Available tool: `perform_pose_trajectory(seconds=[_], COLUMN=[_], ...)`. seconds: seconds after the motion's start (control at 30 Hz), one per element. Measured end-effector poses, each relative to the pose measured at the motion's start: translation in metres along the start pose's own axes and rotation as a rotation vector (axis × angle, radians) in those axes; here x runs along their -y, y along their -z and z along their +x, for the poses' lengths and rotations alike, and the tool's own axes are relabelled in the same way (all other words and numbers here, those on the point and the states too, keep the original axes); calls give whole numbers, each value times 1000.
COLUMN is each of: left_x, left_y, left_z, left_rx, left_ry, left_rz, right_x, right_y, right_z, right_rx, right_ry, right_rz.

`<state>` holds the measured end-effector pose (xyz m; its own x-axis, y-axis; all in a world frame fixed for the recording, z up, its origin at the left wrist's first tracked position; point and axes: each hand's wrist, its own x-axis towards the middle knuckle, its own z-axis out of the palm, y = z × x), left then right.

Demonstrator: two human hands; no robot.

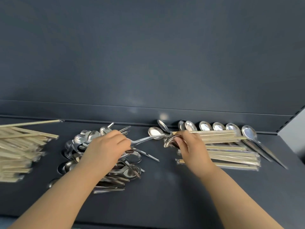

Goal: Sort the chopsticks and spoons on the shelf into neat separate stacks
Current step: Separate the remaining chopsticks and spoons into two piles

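Note:
My left hand (105, 146) grips the handle of a steel spoon (153, 132) whose bowl points right, above a heap of spoons (130, 171) at centre left. My right hand (189, 146) is closed on a curved steel spoon (170, 140) beside the mixed pile. That pile holds wrapped chopsticks (231, 157) lying over a row of spoons (219, 126) against the back lip. A large stack of chopsticks (19, 149) sits at far left. Forks (124, 130) poke out behind my left hand.
The dark shelf (165, 195) has a raised back lip (132, 122) and a dark back panel. Its right end meets a pale wall (295, 129). Two long-handled spoons (264, 149) angle toward the right front. The shelf's front edge runs along the bottom.

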<state>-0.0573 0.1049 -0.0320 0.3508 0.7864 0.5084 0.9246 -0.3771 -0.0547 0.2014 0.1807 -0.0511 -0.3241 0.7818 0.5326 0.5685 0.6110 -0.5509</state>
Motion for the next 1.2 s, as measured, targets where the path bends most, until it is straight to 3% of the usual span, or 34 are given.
perform_pose_trajectory(seconds=[0.1, 0.23, 0.37, 0.5, 0.77, 0.9, 1.07, 1.2], left_x=[6, 24, 51, 79, 97, 100, 101, 98], left_y=[15, 31, 43, 54, 57, 45, 30, 26], left_z=[-9, -25, -48, -73, -78, -68, -61, -67], left_rx=[17, -2, -32, -64, -1, 14, 75, 95], left_ry=[0, 72, 110, 142, 182, 158, 171, 185], left_rz=[9, 29, 67, 126, 71, 49, 16, -101], right_x=[18, 48, 79, 109, 145, 149, 144, 143], right_y=[-2, -9, -22, -51, -110, -132, -158, -164], right_z=[2, 15, 21, 16, 0, -8, -14, -17], right_rx=[-5, -116, 80, 353, 429, 398, 176, 139], right_ry=[-157, -189, -183, -191, -64, -63, 3, -22], right_rz=[256, 440, 434, 340, -132, -267, -182, -136])
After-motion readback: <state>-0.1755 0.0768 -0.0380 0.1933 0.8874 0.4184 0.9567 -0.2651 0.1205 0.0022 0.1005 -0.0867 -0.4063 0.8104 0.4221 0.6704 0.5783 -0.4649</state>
